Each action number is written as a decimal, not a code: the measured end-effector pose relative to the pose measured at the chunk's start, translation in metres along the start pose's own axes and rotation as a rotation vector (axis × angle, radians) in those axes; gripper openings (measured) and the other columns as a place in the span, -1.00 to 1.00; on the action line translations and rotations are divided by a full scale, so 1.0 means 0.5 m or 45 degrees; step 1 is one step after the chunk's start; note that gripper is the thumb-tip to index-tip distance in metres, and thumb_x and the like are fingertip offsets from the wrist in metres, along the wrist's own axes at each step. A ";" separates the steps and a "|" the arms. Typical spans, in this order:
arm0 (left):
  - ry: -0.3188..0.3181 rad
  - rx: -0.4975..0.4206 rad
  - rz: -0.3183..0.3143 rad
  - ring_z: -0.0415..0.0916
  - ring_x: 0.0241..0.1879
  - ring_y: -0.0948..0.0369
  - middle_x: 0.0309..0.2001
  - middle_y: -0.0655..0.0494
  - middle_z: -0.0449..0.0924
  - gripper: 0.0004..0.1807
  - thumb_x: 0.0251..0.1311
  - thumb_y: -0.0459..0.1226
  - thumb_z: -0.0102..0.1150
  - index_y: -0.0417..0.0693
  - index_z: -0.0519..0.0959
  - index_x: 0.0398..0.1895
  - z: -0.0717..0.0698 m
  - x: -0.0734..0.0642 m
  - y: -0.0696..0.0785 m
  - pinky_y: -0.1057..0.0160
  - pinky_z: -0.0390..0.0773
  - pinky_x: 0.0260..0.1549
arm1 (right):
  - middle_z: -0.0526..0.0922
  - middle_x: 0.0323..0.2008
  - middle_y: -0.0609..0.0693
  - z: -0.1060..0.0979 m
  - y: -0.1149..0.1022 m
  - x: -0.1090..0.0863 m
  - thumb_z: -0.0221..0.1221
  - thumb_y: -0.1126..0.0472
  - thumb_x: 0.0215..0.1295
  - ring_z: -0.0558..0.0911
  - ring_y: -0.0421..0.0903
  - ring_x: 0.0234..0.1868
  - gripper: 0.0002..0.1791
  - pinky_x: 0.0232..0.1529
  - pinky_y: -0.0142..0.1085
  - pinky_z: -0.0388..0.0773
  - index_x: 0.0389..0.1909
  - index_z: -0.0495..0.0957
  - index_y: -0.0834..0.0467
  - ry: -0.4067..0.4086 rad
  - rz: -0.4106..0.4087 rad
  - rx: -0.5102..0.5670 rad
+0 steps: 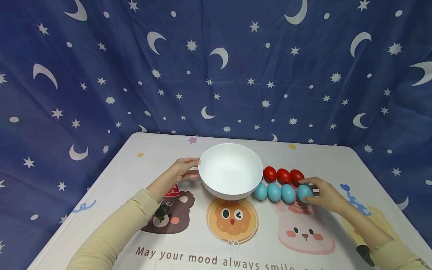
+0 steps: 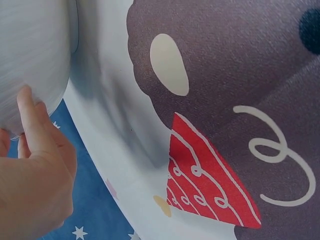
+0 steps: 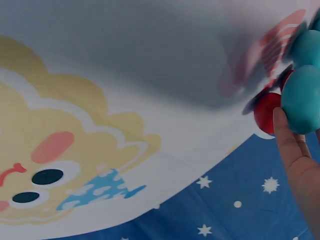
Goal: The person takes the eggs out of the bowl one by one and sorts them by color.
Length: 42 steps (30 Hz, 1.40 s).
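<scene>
A white bowl (image 1: 231,170) stands in the middle of the table, its inside bare. My left hand (image 1: 185,168) holds it by the left side; in the left wrist view, fingertips lie against the outer wall of the bowl (image 2: 32,55). On the right, my right hand (image 1: 324,193) grips a light blue egg (image 1: 305,192) between thumb and fingers, at the right end of a row of blue eggs (image 1: 274,192). Behind that row lie three red eggs (image 1: 284,176). The right wrist view has the gripped blue egg (image 3: 302,100) beside a red egg (image 3: 266,112).
A white tablecloth (image 1: 162,150) with cartoon animals and lettering covers the table. Blue cloth (image 1: 236,67) with moons and stars hangs behind the table's back edge and along both sides. The leftmost eggs sit close against the bowl's right side.
</scene>
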<state>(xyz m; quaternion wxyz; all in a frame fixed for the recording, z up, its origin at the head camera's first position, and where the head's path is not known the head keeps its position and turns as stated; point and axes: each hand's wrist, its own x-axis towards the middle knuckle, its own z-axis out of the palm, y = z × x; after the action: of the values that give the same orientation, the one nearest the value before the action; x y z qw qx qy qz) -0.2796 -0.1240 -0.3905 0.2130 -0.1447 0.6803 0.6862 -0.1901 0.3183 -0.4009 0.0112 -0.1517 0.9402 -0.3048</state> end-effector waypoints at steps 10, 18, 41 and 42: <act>-0.008 0.008 0.003 0.60 -0.44 0.27 0.24 -0.18 0.33 -0.52 0.34 -0.25 0.05 -0.09 0.35 0.31 -0.001 0.000 -0.002 0.33 0.75 -0.26 | 0.42 0.02 0.44 0.018 0.022 0.001 0.34 0.39 -0.05 0.51 0.37 -0.07 -0.49 -0.14 0.09 0.70 -0.01 0.47 0.39 -0.020 0.020 -0.003; -0.013 0.005 0.021 0.61 -0.43 0.26 0.24 -0.18 0.35 -0.51 0.33 -0.24 0.07 -0.10 0.35 0.31 0.002 0.003 0.000 0.32 0.75 -0.27 | 0.41 -0.07 0.32 0.020 0.024 0.007 0.37 0.40 -0.07 0.49 0.33 -0.07 -0.49 -0.12 0.08 0.68 -0.02 0.50 0.39 -0.046 0.003 -0.012; 0.004 0.012 0.012 0.61 -0.44 0.27 0.18 -0.15 0.42 -0.53 0.32 -0.25 0.07 -0.09 0.37 0.30 0.001 -0.005 0.003 0.29 0.74 -0.21 | 0.44 0.01 0.40 0.023 0.023 0.011 0.32 0.46 -0.05 0.52 0.29 -0.07 -0.49 -0.18 -0.03 0.73 0.01 0.47 0.40 -0.032 0.004 0.001; 0.005 0.013 0.013 0.61 -0.44 0.27 0.18 -0.16 0.42 -0.53 0.32 -0.25 0.07 -0.09 0.37 0.30 0.001 -0.005 0.003 0.29 0.74 -0.21 | 0.44 0.01 0.40 0.023 0.022 0.011 0.32 0.46 -0.05 0.52 0.28 -0.08 -0.50 -0.18 -0.04 0.73 0.01 0.47 0.40 -0.028 0.006 0.000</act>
<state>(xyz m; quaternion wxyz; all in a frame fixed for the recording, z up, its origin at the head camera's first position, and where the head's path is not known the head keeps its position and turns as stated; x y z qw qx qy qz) -0.2783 -0.1238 -0.3879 0.2089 -0.1415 0.6851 0.6834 -0.1971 0.3189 -0.4162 0.0224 -0.1528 0.9404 -0.3029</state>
